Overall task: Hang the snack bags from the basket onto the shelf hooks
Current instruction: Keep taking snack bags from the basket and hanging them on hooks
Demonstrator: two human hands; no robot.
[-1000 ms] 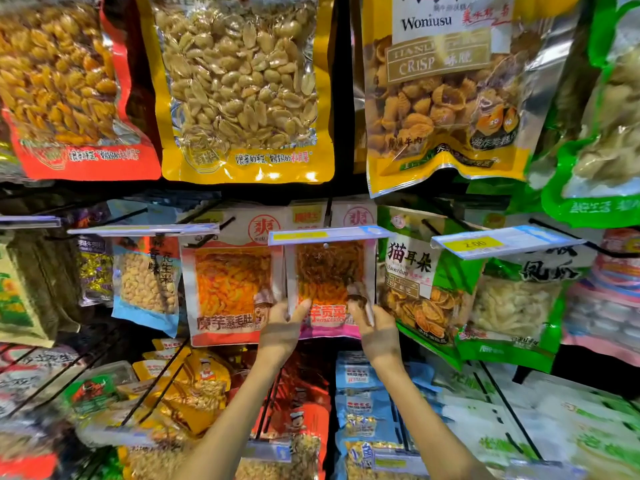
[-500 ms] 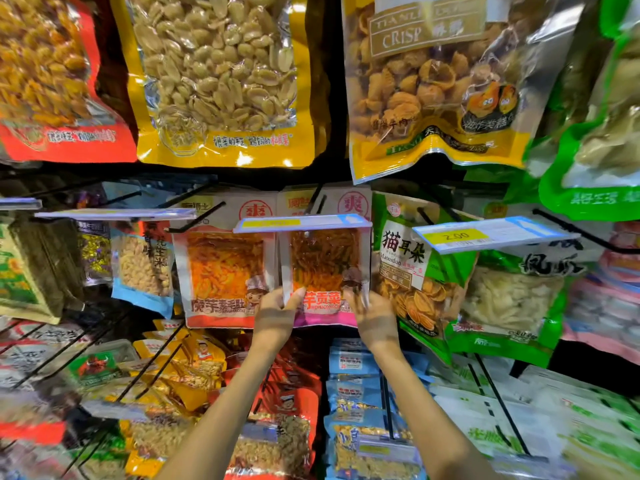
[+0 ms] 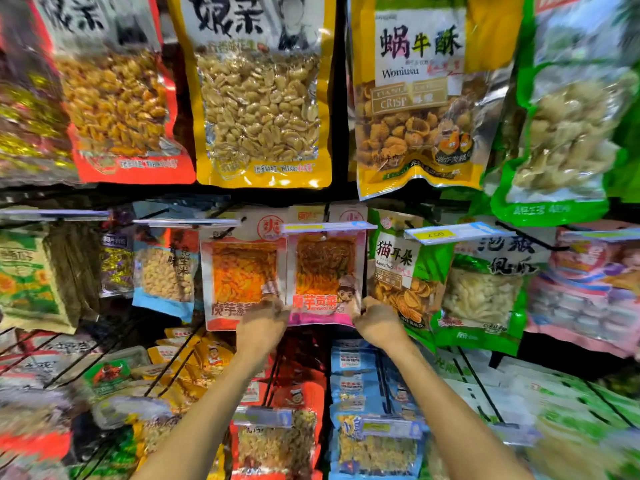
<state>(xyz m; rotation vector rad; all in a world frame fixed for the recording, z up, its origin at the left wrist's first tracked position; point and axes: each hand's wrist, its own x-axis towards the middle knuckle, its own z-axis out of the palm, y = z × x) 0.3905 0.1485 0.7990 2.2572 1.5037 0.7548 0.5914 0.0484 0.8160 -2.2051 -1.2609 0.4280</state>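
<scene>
Pink-bottomed snack bag [image 3: 325, 282] (orange strips inside), yellow peanut bag [image 3: 263, 98], green bag [image 3: 401, 271]

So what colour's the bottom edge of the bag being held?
The bag has a pink bottom edge; head view.

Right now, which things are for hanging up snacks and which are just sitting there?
For the job:
- pink-bottomed plastic snack bag with brown strips inside, held at its lower corners
- left grip
- right grip
- pale plastic price-tag strip fronting its hook

Just there:
- big yellow peanut bag
- green crisp bag
- small blue packets
</scene>
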